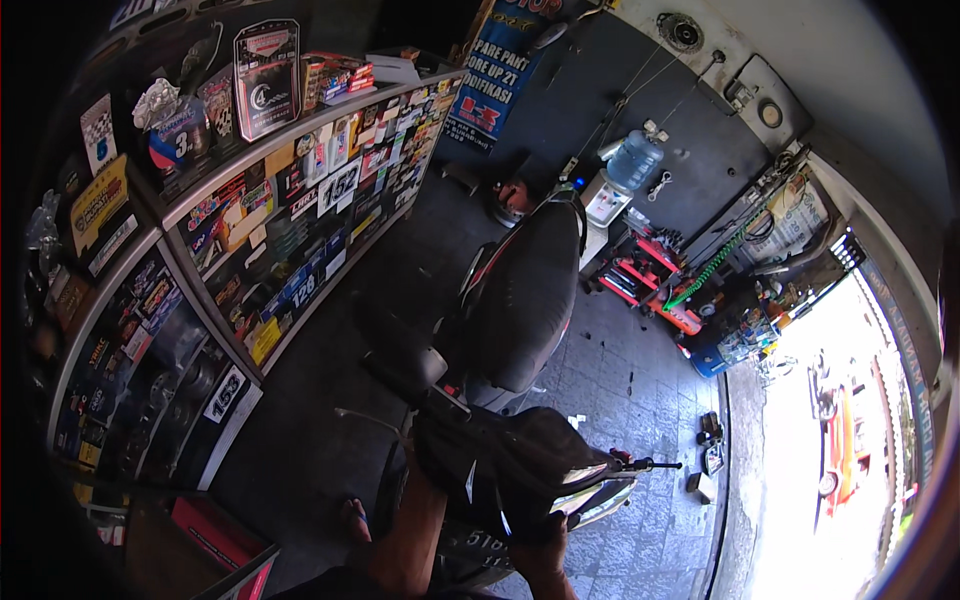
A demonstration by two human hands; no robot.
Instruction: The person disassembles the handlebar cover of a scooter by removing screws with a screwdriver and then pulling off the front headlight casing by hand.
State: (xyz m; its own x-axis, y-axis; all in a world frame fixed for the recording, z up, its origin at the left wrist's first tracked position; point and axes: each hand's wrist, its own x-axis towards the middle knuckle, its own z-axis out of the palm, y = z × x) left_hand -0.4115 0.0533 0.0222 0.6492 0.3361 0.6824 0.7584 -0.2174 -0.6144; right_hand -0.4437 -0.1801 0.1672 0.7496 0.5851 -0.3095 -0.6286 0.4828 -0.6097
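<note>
A dark motor scooter stands in front of me, its long black seat [528, 295] pointing away. At its near end is the black handlebar cover [520, 455] with the headlight [585, 490] set in it. My right hand [540, 548] grips the cover's lower edge beside the headlight, its thumb pressed against it. My left hand [424, 482] reaches up to the cover's left side, and its fingers are hidden behind the dark plastic. A bare lever end [655, 464] sticks out at the right, and a dark mirror or grip shape [415, 362] is at the left.
Glass display cases [240, 375] packed with stickers and parts line the left. A red tool cart [640, 270] and a water dispenser [605, 200] stand at the far right. Small dark parts [708, 455] lie on the tiled floor [640, 400]. An open red box [215, 535] is at lower left.
</note>
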